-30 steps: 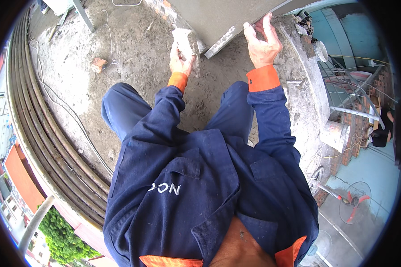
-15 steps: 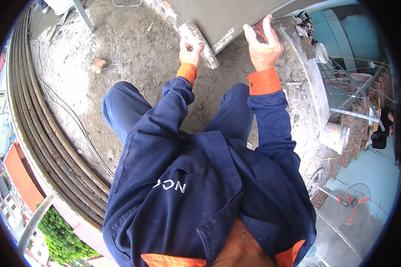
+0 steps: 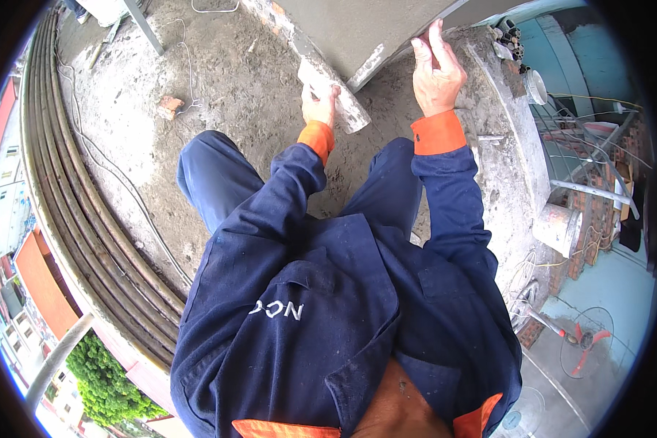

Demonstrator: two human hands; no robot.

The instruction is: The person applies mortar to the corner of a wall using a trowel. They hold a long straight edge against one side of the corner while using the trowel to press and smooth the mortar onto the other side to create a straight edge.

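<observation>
My left hand (image 3: 319,106) grips a long, mortar-smeared plastering float (image 3: 352,115). The float slants beside the lower corner of a grey plastered wall or pillar (image 3: 365,33). My right hand (image 3: 439,77) is raised at the right side of that corner, with fingers stretched up to the edge and thumb apart. It holds nothing that I can make out, and its fingertips seem to touch the edge. A pale patch (image 3: 367,64) marks the corner's lower end.
Rough, mortar-stained concrete (image 3: 135,109) surrounds my knees. Long pipes (image 3: 87,241) curve along the left edge, with a cable (image 3: 124,182) beside them. A brick piece (image 3: 170,106) lies at left. On the right, past a ledge (image 3: 518,139), are a white bucket (image 3: 558,228) and a standing fan (image 3: 584,339) lower down.
The float in my left hand has shifted slightly down and right along the corner. My right hand has moved a little up and right, its thumb leaving the wall's front face.
</observation>
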